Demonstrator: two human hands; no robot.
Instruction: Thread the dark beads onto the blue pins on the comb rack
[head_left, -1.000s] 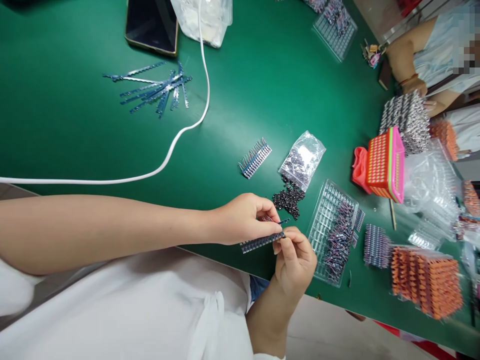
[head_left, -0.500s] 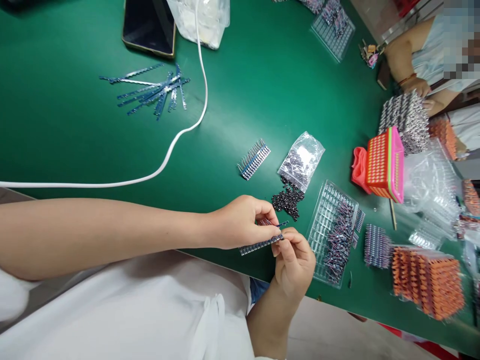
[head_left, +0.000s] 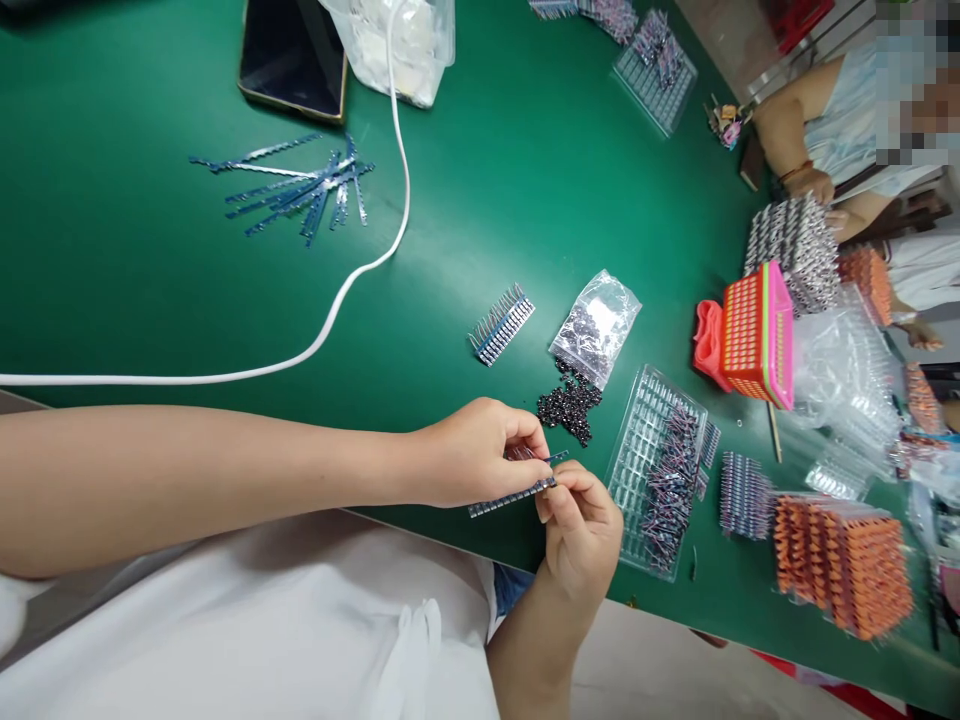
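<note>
My left hand (head_left: 491, 455) is closed around a dark strip with thin wire pins (head_left: 504, 500), its thumb lying along the top. A narrow blue end of a strip pokes out past the fingers. My right hand (head_left: 581, 515) pinches at the right end of that strip, thumb and forefinger together; what is between them is too small to make out. Just beyond the hands lies a pile of small dark beads (head_left: 568, 408) at the mouth of a clear plastic bag (head_left: 598, 328). A similar pinned strip (head_left: 502, 325) rests to the left of the bag.
Right of my hands is a clear tray (head_left: 628, 470) with many pinned pieces. Orange stacks (head_left: 844, 565) and a red-pink basket (head_left: 754, 330) stand farther right. Blue strips (head_left: 300, 190), a phone (head_left: 292, 60) and a white cable (head_left: 352, 285) lie left. A co-worker's arm (head_left: 795, 130) is at upper right.
The whole view has shifted slightly, so things sit a little lower and to the left. Both hands keep the same grip at the strip's end.
</note>
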